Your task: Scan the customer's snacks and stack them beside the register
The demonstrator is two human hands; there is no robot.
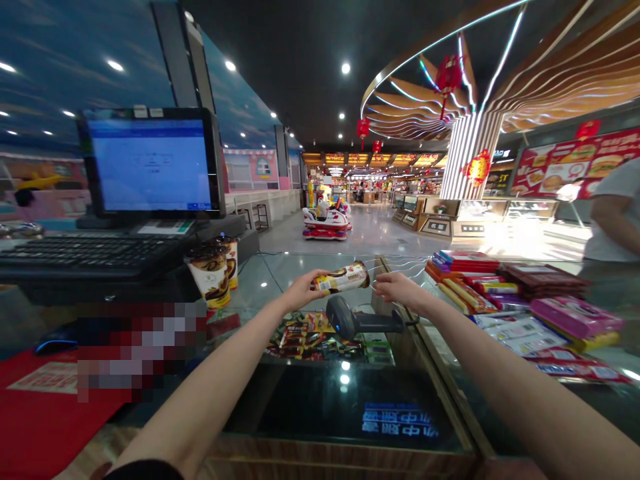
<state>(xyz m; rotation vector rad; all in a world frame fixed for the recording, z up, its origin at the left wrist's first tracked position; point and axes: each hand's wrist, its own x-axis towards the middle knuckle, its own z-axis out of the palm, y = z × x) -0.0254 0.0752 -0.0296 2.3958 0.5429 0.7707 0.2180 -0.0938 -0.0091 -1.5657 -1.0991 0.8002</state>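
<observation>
My left hand [303, 291] is closed round one end of a white and brown snack cup [345, 279]. The cup lies on its side in the air, its dark end to the right and a barcode showing. Just right of that dark end is my right hand [397, 291], fingers apart and a small gap from the cup. Below the cup, a black handheld barcode scanner [345, 321] rests on the glass counter [300, 400], its handle pointing right. Two similar upright cups [210, 277] stand to the left, beside the keyboard.
At left are a monitor [153, 163], a keyboard [95, 250], a mouse [57, 339] and a red mat [40, 413]. Colourful packets [315, 337] show under the glass. Packaged sweets [520, 327] lie in piles at right. A person [613, 220] stands beyond them.
</observation>
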